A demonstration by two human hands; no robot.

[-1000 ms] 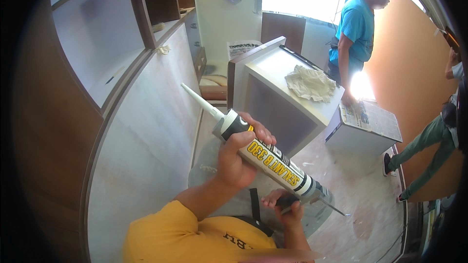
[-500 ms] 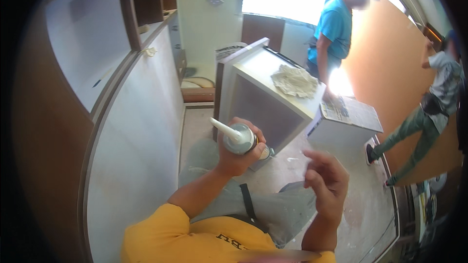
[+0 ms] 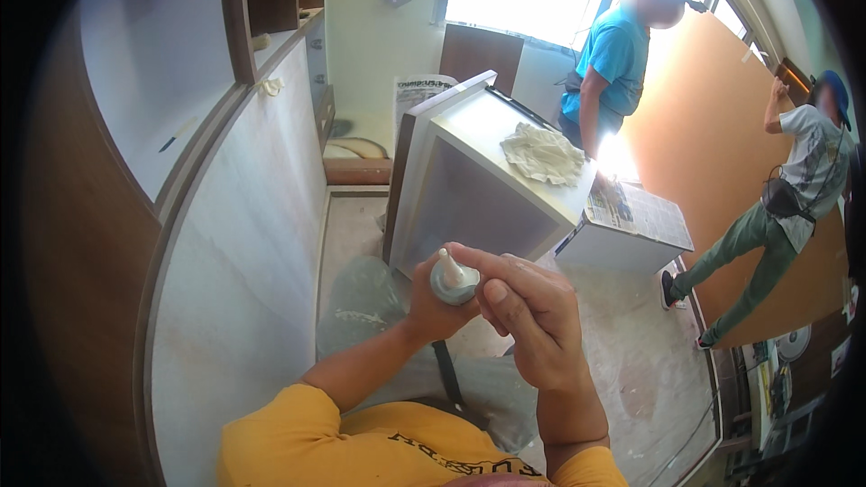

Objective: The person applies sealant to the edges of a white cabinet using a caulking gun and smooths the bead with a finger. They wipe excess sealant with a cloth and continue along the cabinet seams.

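In the head view, the left hand (image 3: 431,311) has its fingers curled around a fat tube (image 3: 446,289); the tube is in front of the person's tummy, and its white nozzle (image 3: 448,267) points up toward the camera; it may be held this way so that the tip is easy to see and easy for the other hand to reach; most of the tube is hidden under its own top and the hands.

The right hand (image 3: 537,307) comes in from the other side; its pointing finger is stretched out to the nozzle's tip, its thumb is bent near the tube's top, and its other fingers are tucked in; one cannot tell if these fingers pinch the nozzle or only lie against it.

Past the hands is a white cabinet (image 3: 510,179) with a hollow front; a crumpled cloth (image 3: 541,155) lies on top of it, perhaps to be handy; behind it, to the right, a low white box (image 3: 621,250) has newspaper (image 3: 651,214) on top, maybe to keep it clean; a person in a blue shirt (image 3: 617,59) stands by that box; a person in a grey shirt (image 3: 806,149) has an arm up beside a big brown board (image 3: 690,140); a long pale panel (image 3: 230,289) runs along the left.
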